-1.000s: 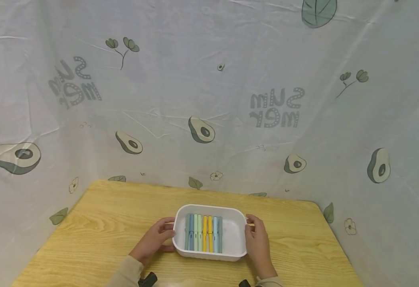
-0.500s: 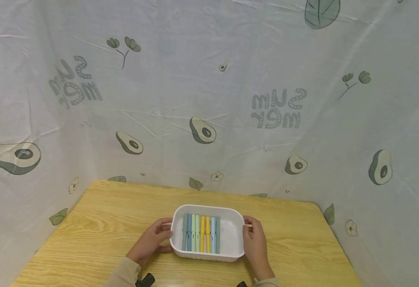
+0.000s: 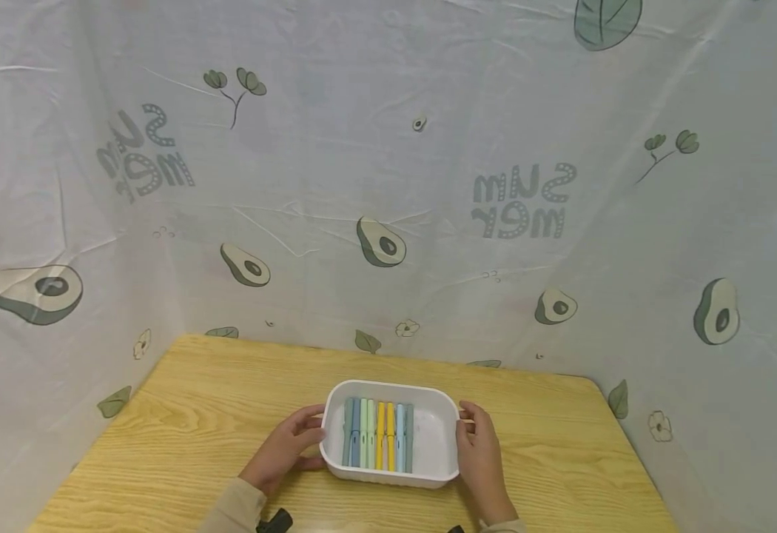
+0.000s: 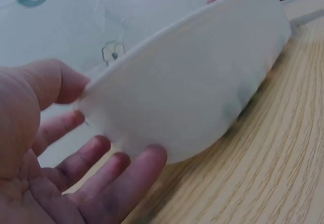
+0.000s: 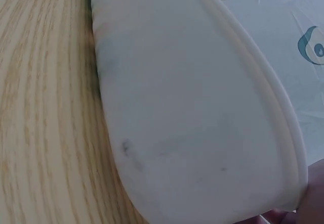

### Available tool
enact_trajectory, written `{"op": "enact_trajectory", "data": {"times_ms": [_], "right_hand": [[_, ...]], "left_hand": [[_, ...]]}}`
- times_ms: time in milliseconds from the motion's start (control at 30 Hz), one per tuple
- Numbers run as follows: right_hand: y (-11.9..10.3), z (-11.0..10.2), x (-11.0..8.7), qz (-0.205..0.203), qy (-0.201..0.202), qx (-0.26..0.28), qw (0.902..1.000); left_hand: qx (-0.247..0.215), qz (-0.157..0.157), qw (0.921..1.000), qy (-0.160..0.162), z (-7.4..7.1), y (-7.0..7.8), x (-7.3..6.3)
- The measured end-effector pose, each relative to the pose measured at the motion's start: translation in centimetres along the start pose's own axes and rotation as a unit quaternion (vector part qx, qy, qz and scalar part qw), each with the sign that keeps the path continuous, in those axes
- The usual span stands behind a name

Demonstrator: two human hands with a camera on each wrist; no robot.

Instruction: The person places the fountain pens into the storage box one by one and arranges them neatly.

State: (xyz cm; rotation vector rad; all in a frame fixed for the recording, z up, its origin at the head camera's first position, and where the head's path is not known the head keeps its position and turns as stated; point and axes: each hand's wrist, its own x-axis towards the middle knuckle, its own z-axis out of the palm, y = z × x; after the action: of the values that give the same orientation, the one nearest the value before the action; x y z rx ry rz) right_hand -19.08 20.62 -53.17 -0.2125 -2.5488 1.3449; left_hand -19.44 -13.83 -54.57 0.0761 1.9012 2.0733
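Observation:
In the head view, a white rounded rectangular tray (image 3: 436,440) rests on the wooden table. A side-by-side row of capped pens (image 3: 380,437) fills its left and middle parts, in grey-green, blue, pale green, yellow and light blue. My left hand (image 3: 288,446) holds the tray's left end, thumb at the rim and fingers spread along the outer wall. In the left wrist view the thumb and fingertips touch the tray wall (image 4: 182,77). My right hand (image 3: 478,451) holds the right end by the rim. Only a little of that hand (image 5: 311,198) shows in the right wrist view.
The wooden table (image 3: 229,385) extends around the tray on all sides. A pale curtain (image 3: 322,148) printed with avocados and leaves hangs behind it and along both sides. Bare tray floor lies right of the pens.
Both hands shifted the tray slightly left with the pens inside, within the first half second. Since then tray and hands stay nearly still, while the head view turns slightly.

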Motion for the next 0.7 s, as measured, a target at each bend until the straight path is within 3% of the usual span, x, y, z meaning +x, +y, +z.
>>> {"op": "enact_trajectory", "data": {"times_ms": [100, 233, 367, 433, 567, 633, 700], "right_hand": [[0.3, -0.5, 0.0, -0.001, -0.011, 0.009, 0.9999], [0.3, -1.8, 0.1, -0.003, -0.007, 0.035, 0.9994], [0.0, -3.7, 0.1, -0.033, 0.031, 0.004, 0.9990], [-0.1, -4.3, 0.2, -0.054, 0.053, -0.037, 0.9964], [-0.2, -4.5, 0.3, -0.095, 0.067, -0.092, 0.9889], [-0.1, -4.3, 0.3, -0.110, 0.062, -0.112, 0.9857], [0.1, -4.0, 0.2, -0.123, 0.056, -0.132, 0.9821]], "left_hand": [[0.042, 0.008, 0.9989, 0.021, 0.3, 0.3, -0.2], [0.112, 0.031, 0.9914, 0.061, 0.2, 1.2, -0.6], [0.190, 0.075, 0.9722, 0.113, -0.6, 2.5, -0.9], [0.254, 0.103, 0.9516, 0.140, -1.1, 3.1, -1.0], [0.377, 0.153, 0.8940, 0.188, -2.0, 4.1, -1.3], [0.423, 0.170, 0.8666, 0.204, -2.3, 4.3, -1.3], [0.454, 0.186, 0.8460, 0.208, -2.4, 4.2, -1.3]]}}
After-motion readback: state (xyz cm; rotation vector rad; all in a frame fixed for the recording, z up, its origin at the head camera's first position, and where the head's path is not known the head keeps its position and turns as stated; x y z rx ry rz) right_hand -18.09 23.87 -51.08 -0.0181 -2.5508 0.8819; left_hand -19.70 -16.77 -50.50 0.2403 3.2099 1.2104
